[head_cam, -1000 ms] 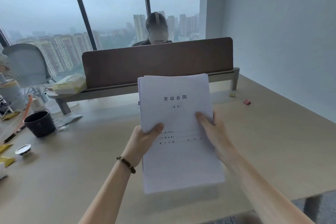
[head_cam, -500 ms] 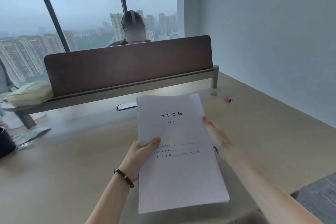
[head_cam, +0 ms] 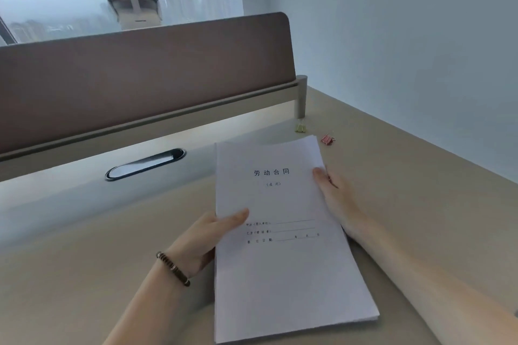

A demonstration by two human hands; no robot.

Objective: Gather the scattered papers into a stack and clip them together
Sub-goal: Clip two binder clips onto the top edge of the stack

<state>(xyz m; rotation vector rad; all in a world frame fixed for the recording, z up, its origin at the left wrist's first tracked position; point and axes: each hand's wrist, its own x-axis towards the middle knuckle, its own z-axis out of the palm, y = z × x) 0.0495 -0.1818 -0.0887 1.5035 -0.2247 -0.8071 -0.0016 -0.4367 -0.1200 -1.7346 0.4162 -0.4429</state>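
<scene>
one paper stack [head_cam: 286, 260], two binder clips [head_cam: 300, 128]

white paper stack [head_cam: 283, 260], black print; pink clip [head_cam: 327, 139]; yellow clip [head_cam: 300, 128].

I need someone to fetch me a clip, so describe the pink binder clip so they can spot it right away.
Start at the brown divider panel across the back of the desk and follow it to its right-end post. Two small binder clips lie on the desk there, beyond the paper stack. The pink binder clip is the right one; its neighbour is yellow.
</scene>
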